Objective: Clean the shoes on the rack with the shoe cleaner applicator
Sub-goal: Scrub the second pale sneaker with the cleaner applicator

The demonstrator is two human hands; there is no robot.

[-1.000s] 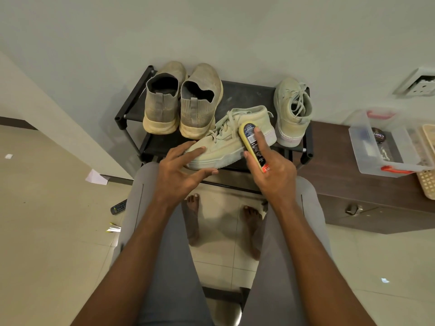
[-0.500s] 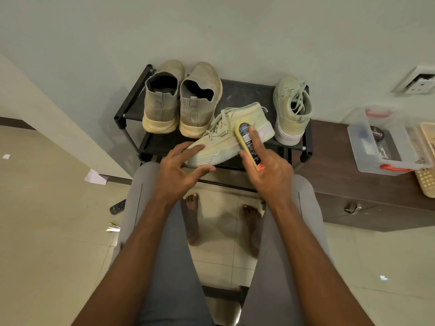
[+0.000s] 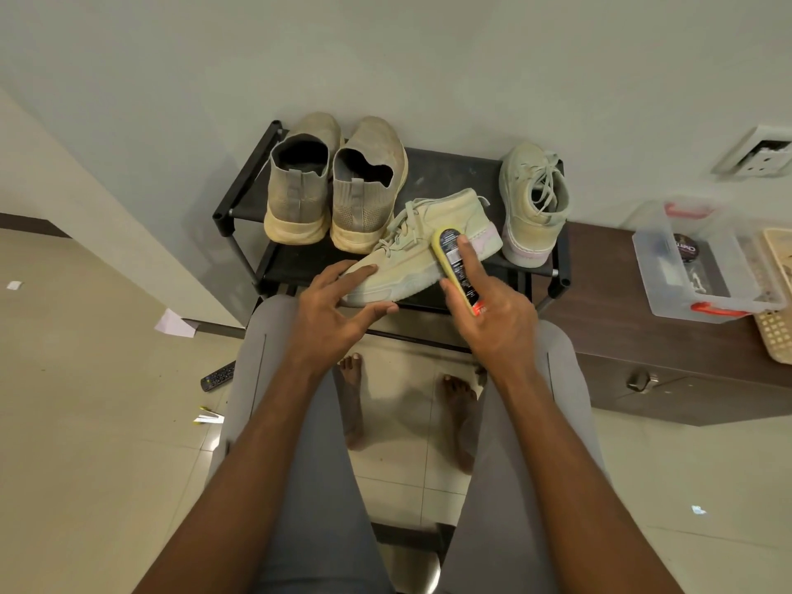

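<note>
A pale green sneaker [image 3: 433, 233] lies on its side at the front of the black shoe rack [image 3: 445, 173]. My left hand [image 3: 338, 312] holds it by the toe, fingers on top and thumb under the sole. My right hand [image 3: 493, 319] grips the yellow-edged shoe cleaner applicator [image 3: 456, 267], index finger stretched along its black label, and presses it against the sneaker's side near the heel. The matching sneaker [image 3: 531, 203] stands at the rack's right end. Two worn beige slip-on shoes [image 3: 338, 186] stand at the left.
A dark wooden cabinet [image 3: 643, 349] sits right of the rack, with a clear plastic box [image 3: 703, 259] and a cream basket [image 3: 778, 332] on it. A remote [image 3: 217, 376] and paper scraps [image 3: 173, 325] lie on the tiled floor at left. A wall socket [image 3: 758, 156] is at upper right.
The applicator has slid a little along the sneaker's side toward the toe, and the sneaker has shifted slightly under my hands. My left hand keeps its hold on the toe.
</note>
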